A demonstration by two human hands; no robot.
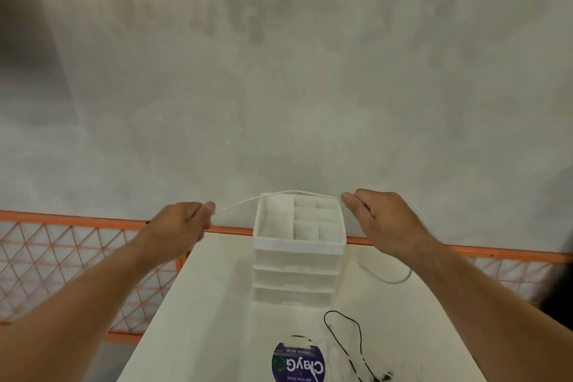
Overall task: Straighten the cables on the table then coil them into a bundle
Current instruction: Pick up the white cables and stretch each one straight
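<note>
A thin white cable (245,201) stretches between both raised hands, arching over the top of a white drawer organiser (299,257). My left hand (183,226) pinches its left part between thumb and curled fingers. My right hand (381,220) pinches its right part, and the cable's loose end loops down behind that hand onto the table at the right (393,281). A thin black cable (350,338) lies in loose curves on the white table (201,319) near the front, with a small plug at its end.
The organiser has an open compartmented top and drawers below. A round blue sticker (297,364) lies on the table near the front. An orange mesh railing (62,254) runs behind and left of the table, before a grey wall.
</note>
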